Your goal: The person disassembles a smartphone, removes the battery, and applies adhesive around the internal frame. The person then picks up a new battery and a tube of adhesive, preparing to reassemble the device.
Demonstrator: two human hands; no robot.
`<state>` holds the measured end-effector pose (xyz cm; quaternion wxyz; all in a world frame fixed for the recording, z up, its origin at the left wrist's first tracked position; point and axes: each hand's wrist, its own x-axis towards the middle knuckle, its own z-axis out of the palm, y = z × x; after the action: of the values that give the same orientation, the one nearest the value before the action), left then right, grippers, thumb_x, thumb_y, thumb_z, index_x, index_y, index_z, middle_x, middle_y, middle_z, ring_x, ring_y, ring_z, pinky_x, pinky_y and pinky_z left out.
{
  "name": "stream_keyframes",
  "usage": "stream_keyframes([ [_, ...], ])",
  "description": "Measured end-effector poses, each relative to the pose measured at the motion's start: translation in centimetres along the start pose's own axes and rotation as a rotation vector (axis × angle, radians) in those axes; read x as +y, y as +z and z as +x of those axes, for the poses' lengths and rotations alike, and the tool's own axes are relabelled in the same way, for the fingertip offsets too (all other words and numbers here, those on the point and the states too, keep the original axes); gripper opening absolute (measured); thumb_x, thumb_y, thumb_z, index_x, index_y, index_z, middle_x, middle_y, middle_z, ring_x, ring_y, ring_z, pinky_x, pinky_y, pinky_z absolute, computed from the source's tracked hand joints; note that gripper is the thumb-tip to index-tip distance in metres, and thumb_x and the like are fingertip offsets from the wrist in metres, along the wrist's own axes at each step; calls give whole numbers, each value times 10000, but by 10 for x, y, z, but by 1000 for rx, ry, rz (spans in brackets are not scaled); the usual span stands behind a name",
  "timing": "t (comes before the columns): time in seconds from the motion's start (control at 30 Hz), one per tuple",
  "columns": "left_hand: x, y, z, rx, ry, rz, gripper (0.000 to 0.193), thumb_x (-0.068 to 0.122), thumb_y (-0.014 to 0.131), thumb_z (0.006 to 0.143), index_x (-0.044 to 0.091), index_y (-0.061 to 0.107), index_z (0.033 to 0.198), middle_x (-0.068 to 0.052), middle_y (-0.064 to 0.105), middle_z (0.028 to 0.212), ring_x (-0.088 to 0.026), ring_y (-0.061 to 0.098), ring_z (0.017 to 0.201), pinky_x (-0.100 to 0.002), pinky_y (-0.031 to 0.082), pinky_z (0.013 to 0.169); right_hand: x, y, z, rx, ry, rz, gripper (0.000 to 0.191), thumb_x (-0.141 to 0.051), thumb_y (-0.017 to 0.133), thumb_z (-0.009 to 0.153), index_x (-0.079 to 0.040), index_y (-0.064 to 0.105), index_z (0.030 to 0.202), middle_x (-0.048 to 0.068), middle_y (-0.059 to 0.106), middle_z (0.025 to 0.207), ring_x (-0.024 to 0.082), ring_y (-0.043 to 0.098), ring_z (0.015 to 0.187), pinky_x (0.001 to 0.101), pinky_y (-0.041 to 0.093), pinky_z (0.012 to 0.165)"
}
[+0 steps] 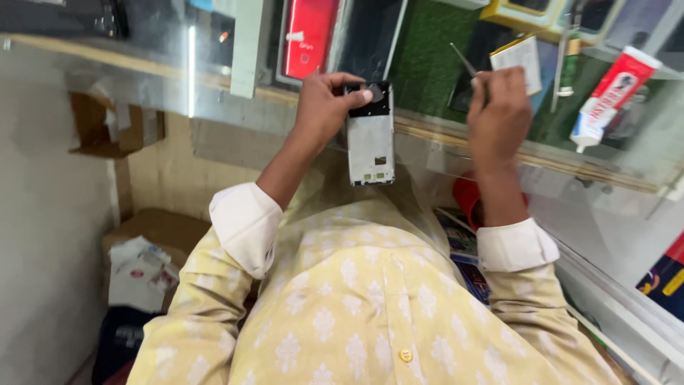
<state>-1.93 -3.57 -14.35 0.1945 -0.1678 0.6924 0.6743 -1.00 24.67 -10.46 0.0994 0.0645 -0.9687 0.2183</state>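
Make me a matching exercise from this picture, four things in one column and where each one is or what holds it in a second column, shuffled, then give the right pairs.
Column one:
1. opened phone frame
2. thin metal tool
3. red and white tube
4. red phone back

Column two:
A. lying at the right on the glass counter
B. gripped by the left hand
C. lying on the counter above the left hand
D. pinched in the right hand

Pairs: 1-B, 2-D, 3-A, 4-C
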Motion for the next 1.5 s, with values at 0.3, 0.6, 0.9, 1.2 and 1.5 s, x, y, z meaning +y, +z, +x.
stream_keyframes([
  [0.3,1,-7,2,-178,28,-104,208,58,817,850,-6,767,1042,-4,758,886,-49,668,767,-234,547,708,21,23,-13,-15,446,1346,252,-18,718,1099,5,609,1325,131,676,1068,156,663,831,296,566,711],
  [0.6,-4,-1,-2,-148,99,20,200,77,815,861,1,749,1034,35,713,834,-20,612,727,-218,498,653,-11,50,-19,-102,409,1662,267,-94,746,1095,-50,492,1162,141,675,1000,259,741,875,374,633,768],
  [0.9,-2,-13,4,-240,42,4,185,99,792,904,-3,728,1044,31,665,808,-20,566,706,-227,472,631,-41,62,-2,-99,110,1314,230,-106,780,1003,40,621,1083,104,624,1059,309,741,1000,410,642,916],
  [1.2,-2,-15,5,-226,26,59,179,117,782,874,19,753,1021,40,704,761,-4,599,664,-214,480,574,-48,76,-9,-58,-93,1079,143,-68,692,1050,26,584,1040,190,678,1074,295,742,976,441,640,921],
  [1.5,-7,-21,7,-258,107,81,164,134,769,894,28,759,1018,44,675,732,-2,570,653,-218,463,559,-37,86,-16,-59,-203,991,184,-72,674,1103,17,516,1131,279,715,1105,343,764,1045,428,657,936],
])
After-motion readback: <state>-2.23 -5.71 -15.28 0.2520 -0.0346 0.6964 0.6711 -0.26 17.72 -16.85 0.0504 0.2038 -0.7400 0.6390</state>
